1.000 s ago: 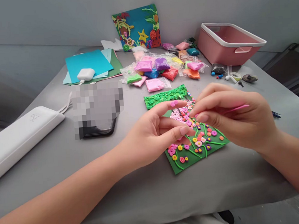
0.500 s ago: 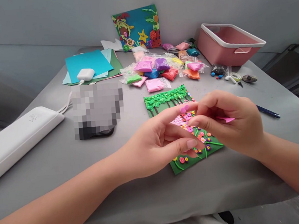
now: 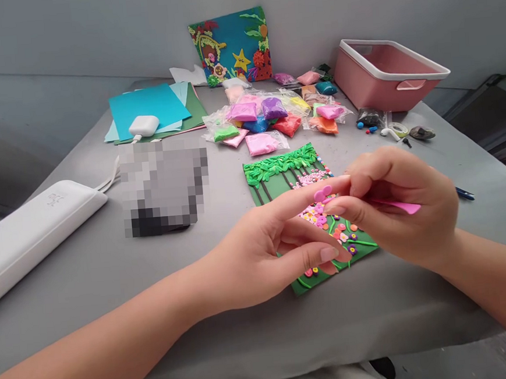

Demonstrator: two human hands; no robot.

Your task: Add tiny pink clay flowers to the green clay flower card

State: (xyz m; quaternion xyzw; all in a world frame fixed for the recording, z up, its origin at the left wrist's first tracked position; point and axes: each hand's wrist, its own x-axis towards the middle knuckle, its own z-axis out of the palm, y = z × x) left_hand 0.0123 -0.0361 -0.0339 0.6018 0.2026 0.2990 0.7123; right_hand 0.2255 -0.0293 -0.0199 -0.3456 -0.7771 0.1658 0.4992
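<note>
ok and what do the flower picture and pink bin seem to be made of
Flower picture: probably matte modelling clay, by its rolled stems, on green card or foam. Pink bin: likely smooth plastic, faint sheen, with a moulded-looking white rim.

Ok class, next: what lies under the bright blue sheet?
Pale blue paper and a green sheet stick out from under the bright blue sheet. Their covered parts, and anything else hidden beneath it, cannot be seen.
</note>
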